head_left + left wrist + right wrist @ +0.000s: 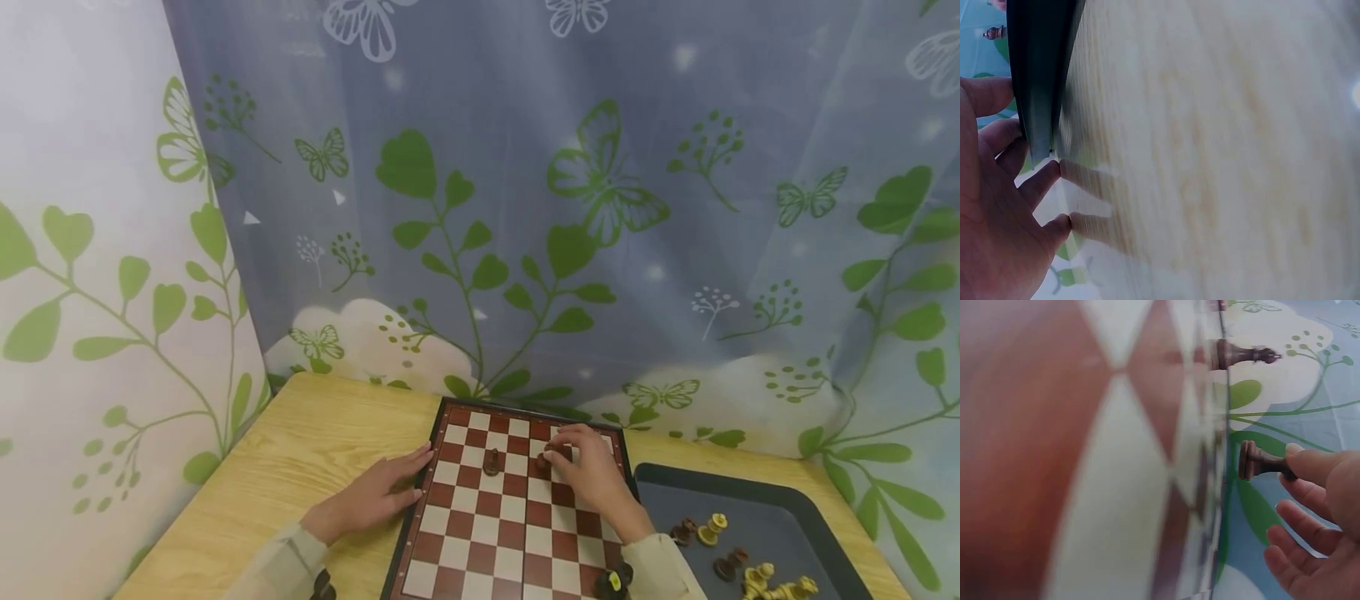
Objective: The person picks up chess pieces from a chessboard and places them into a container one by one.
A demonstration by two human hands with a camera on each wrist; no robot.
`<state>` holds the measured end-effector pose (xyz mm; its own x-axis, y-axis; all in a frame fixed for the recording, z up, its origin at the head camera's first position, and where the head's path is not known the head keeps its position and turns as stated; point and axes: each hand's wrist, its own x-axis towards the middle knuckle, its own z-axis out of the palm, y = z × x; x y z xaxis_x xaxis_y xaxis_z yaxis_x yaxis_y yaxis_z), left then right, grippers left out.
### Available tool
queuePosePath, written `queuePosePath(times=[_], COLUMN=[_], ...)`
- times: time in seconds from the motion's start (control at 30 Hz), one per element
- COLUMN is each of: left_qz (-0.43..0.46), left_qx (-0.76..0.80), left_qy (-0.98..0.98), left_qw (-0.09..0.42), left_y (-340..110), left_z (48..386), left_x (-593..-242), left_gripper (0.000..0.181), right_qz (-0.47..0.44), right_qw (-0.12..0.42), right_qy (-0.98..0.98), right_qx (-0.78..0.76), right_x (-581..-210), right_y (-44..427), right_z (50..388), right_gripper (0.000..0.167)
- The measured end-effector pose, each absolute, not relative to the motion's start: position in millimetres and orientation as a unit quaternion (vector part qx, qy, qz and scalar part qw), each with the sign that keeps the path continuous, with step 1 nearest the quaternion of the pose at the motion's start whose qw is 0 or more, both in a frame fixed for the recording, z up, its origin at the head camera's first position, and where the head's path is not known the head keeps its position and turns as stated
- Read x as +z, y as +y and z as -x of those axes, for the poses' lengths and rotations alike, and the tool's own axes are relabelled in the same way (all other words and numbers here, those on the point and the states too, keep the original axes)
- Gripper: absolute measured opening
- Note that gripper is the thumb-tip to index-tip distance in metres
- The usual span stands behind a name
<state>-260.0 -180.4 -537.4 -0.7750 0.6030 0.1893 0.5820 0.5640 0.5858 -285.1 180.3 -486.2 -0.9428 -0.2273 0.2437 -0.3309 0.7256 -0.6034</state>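
Note:
A red-and-white checkered chessboard (487, 530) with a dark frame lies on the wooden table. Between thumb and index finger, my right hand (592, 473) pinches a dark brown chess piece (1261, 465) by its top; in the right wrist view its base shows clear of the board's surface. My left hand (372, 493) rests against the board's left edge, its fingers fairly straight and touching the dark side (1041, 81). Another dark brown chess piece (491, 463) stands upright on the board, left of the middle seam.
To the board's right sits a dark tray (750, 481) holding several brown and gold chess pieces (712, 529). A black round object (611, 582) is at my right wrist. Behind the table hangs a leaf-and-butterfly curtain (480, 208). Bare wood (337, 425) extends left of the board.

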Motion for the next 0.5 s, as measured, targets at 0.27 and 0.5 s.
queuePosePath(times=[0.27, 0.5], left_qz=[-0.33, -0.329], left_qx=[0.325, 0.324], left_qy=[0.886, 0.887], left_qw=[0.023, 0.023], left_y=[-180, -181], left_z=[261, 260], left_x=[-540, -539], left_gripper=[0.061, 0.059], right_qz=[-0.145, -0.137], right_qw=[0.099, 0.095], right_qy=[-0.915, -0.907], right_qx=[0.363, 0.388], right_x=[-477, -474], right_y=[179, 180], right_z=[286, 283], right_gripper=[0.016, 0.015])
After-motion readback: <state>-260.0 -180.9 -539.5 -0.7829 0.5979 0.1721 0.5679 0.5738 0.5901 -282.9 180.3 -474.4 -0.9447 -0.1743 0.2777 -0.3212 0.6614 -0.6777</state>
